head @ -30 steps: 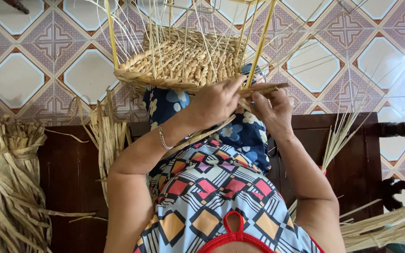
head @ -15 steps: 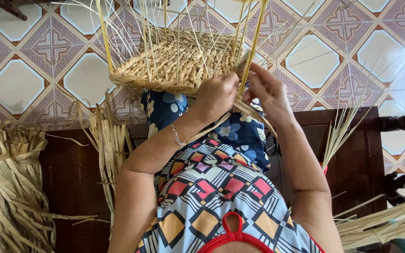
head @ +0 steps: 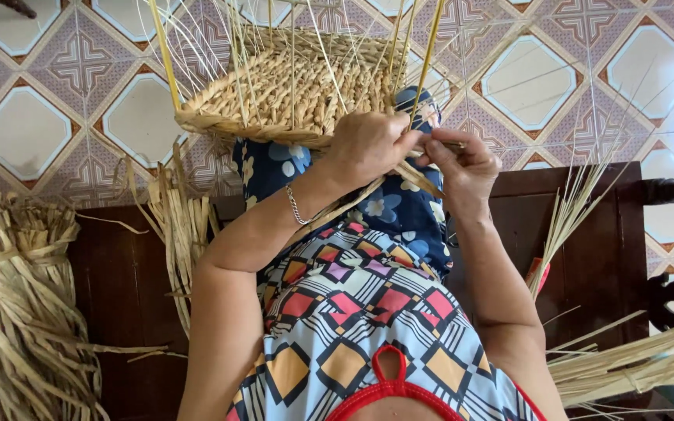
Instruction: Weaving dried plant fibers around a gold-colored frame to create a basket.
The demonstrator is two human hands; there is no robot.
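Head view, looking down your front. Tiled floor [head: 25,132] fills the top, patterned in grey, pink and white. Dark wood bench [head: 602,249] runs across the middle under you. Your patterned dress [head: 352,312] covers the lower centre, with blue floral cloth [head: 399,210] over your lap above it.

Big straw bundle [head: 17,312] stands at far left, tied near its top. Second, thinner bundle [head: 177,226] leans just left of your left arm. More straw [head: 633,362] lies low right across the bench edge, and a loose spray of thin stalks [head: 571,210] sticks up near your right arm.

Basket [head: 290,93] sits on your lap, top centre, half woven, tilted with its bottom rim toward you. Long unwoven stakes [head: 167,58] rise from its rim toward the frame top, several thick yellow ones among thin pale ones.

Left hand [head: 368,144] is clenched at the basket's near right corner, knuckles up, touching the weave; it seems to pinch a flat strand [head: 337,210] that trails down across your lap, though the fingertips are hidden. Thin bracelet [head: 296,206] on that wrist.

Right hand [head: 466,168] is just beside the left, fingers curled and pinching a flat strand end [head: 423,181] at the same corner. Both hands touch each other or nearly so; can't tell which.
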